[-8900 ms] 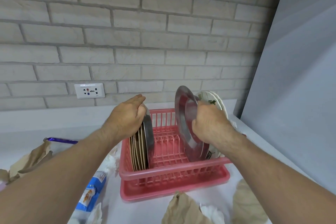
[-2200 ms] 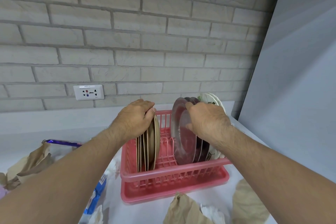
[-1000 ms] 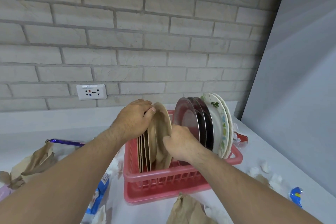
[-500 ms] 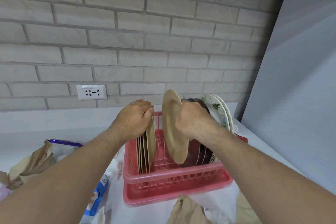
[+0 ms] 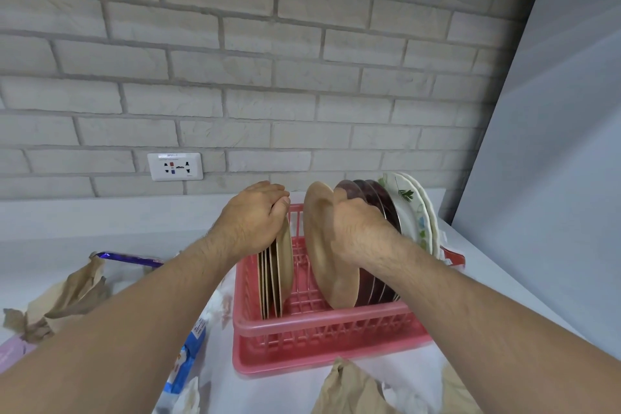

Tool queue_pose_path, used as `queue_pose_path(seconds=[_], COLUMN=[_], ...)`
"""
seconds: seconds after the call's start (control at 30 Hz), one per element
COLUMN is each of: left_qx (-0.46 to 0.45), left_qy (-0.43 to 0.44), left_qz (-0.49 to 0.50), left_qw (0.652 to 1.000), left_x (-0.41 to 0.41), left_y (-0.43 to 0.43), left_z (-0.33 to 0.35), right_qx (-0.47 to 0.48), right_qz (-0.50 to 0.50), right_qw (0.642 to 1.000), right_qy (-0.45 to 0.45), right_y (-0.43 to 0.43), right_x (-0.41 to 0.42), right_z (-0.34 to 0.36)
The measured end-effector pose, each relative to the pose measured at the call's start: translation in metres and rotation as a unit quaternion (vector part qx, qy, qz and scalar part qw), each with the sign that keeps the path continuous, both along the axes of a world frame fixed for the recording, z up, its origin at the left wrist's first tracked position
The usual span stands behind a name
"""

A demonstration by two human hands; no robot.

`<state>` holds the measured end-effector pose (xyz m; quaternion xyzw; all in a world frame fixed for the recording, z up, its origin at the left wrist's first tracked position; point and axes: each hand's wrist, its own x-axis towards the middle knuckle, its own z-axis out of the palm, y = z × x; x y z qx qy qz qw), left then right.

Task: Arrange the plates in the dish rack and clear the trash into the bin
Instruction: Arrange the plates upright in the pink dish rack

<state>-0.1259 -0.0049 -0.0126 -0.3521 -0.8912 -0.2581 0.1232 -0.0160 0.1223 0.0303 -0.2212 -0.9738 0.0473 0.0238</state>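
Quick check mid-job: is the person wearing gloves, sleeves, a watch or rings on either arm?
No. The left hand and right hand are bare: no gloves, and no rings or watch in view. Both forearms are uncovered to the frame edge, with visible hair; no sleeve shows.

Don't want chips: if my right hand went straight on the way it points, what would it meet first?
The right hand holds a tan plate; straight on, it likely meets the plate stack under the left hand. Depth is unclear.
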Motion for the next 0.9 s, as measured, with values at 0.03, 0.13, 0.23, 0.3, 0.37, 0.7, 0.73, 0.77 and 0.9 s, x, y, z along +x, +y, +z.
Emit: queue_pose_path(seconds=[0.03, 0.13, 0.23, 0.3, 0.37, 0.7, 0.73, 0.77, 0.9], left_qx=[0.001, 0.0, -0.001, -0.001, -0.001, -0.008, -0.007, -0.005, 0.001], left_qy=[0.002, 0.01, 0.013, 0.013, 0.011, 0.009, 0.01, 0.01, 0.006], left_qz=[0.0, -0.001, -0.001, 0.0, 0.002, 0.005, 0.004, 0.003, 0.003], left_qw=[1.0, 1.0, 1.0, 1.0, 1.0, 1.0, 1.0, 1.0, 1.0], left_x=[0.0, 0.001, 0.002, 0.002, 0.002, 0.004, 0.004, 0.004, 0.005], left_y=[0.0, 0.0, 0.0, 0.0, 0.0, 0.002, 0.002, 0.002, 0.003], left_z=[0.0, 0.001, 0.001, 0.001, 0.002, 0.003, 0.003, 0.003, 0.001], right_qx=[0.002, 0.024, 0.084, 0.07, 0.046, 0.056, 0.053, 0.042, -0.003], right_qz=[0.003, 0.015, 0.014, 0.008, 0.007, 0.002, 0.001, -0.002, -0.009], right_qw=[1.0, 1.0, 0.996, 0.996, 0.997, 0.997, 0.998, 0.998, 1.0], right_qy=[-0.001, 0.012, 0.04, 0.048, 0.061, 0.052, 0.046, 0.039, 0.01], right_y=[0.001, 0.004, 0.006, 0.007, 0.008, 0.009, 0.009, 0.009, 0.009], right_x=[0.0, 0.0, -0.001, -0.003, -0.005, -0.015, -0.015, -0.015, -0.014], right_z=[0.001, 0.008, 0.02, 0.029, 0.038, 0.019, 0.015, 0.01, -0.007])
